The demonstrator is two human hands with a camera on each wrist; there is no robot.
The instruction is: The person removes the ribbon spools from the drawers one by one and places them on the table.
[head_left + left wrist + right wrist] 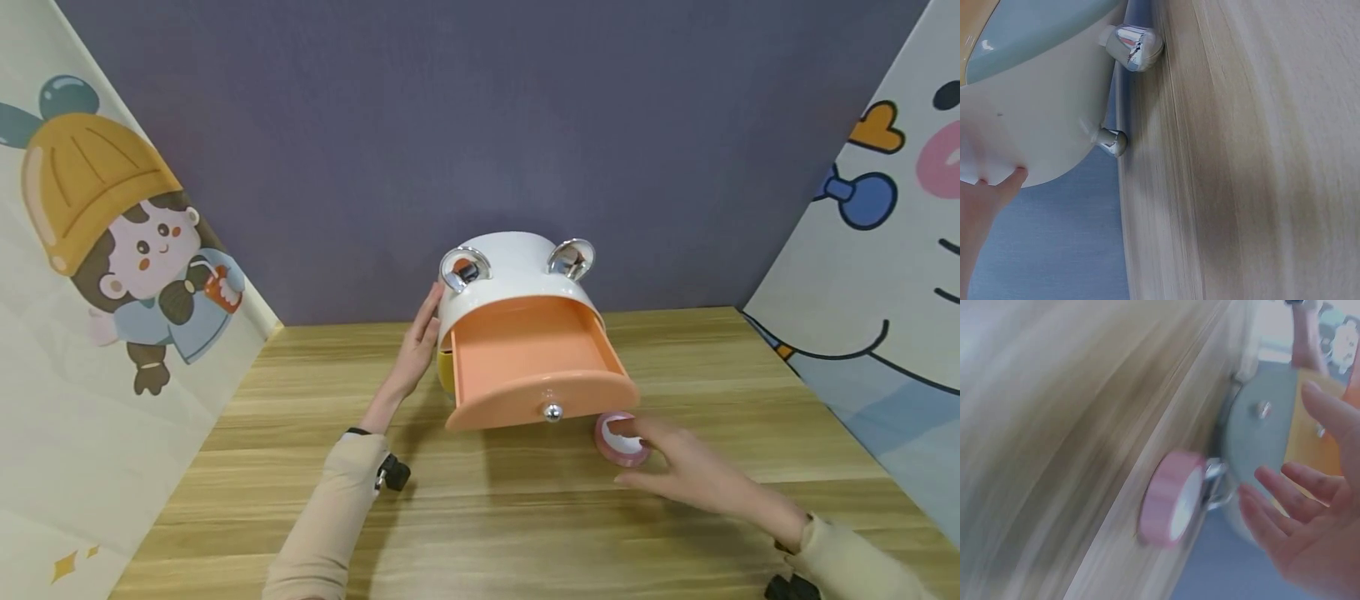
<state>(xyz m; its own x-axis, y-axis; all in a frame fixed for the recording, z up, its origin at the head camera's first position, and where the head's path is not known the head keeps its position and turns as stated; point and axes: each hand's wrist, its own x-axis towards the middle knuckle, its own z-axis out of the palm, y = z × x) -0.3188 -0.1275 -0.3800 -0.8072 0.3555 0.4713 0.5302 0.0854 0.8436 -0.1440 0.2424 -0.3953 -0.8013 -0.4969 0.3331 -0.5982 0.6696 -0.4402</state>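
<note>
A small rounded drawer cabinet with a white shell stands on the table, its orange top drawer pulled out, with nothing visible inside. My left hand rests on the cabinet's left side; the left wrist view shows fingertips against the white shell. Below the drawer's right front corner, a pink roll of tape with a white core lies on the table. My right hand reaches over that roll with fingers spread. In the right wrist view this hand is apart from the tape, palm showing.
The wooden table meets a dark grey-blue wall behind the cabinet. Cartoon-printed panels flank both sides. Two silver ring-shaped ears stick up from the cabinet, and shiny silver feet carry it.
</note>
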